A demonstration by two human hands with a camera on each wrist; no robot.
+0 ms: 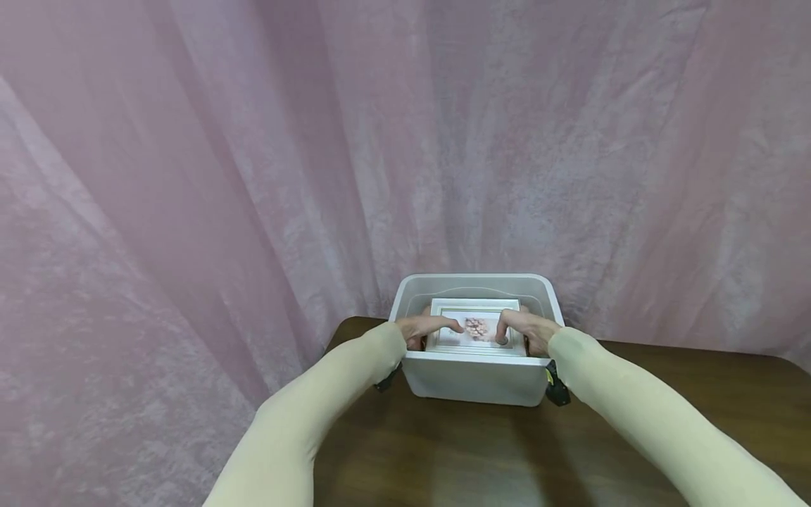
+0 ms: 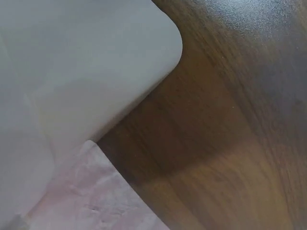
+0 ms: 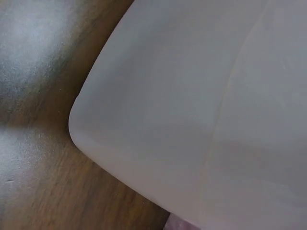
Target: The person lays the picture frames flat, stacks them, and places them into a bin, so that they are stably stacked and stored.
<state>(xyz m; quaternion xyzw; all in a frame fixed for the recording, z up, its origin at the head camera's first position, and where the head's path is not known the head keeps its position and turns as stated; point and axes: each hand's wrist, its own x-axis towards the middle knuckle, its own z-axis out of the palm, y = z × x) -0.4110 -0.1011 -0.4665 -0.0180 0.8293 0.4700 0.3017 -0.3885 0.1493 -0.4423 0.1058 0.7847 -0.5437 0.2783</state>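
Observation:
A white picture frame with a pinkish flower print lies face up inside a white plastic bin in the head view. My left hand grips its left side, thumb stretched over the front. On the opposite side my right hand holds the frame, its thumb bent over the face. Fingers of both hands show at the frame's side edges, and the rest is hidden by the bin's walls. Both wrist views show only the outer wall of the bin and no hand.
The bin stands on a brown wooden table, near its back edge. Behind it hangs a pink velvety curtain, whose lower part also shows beside the bin in the left wrist view. Dark wrist straps sit close outside the bin.

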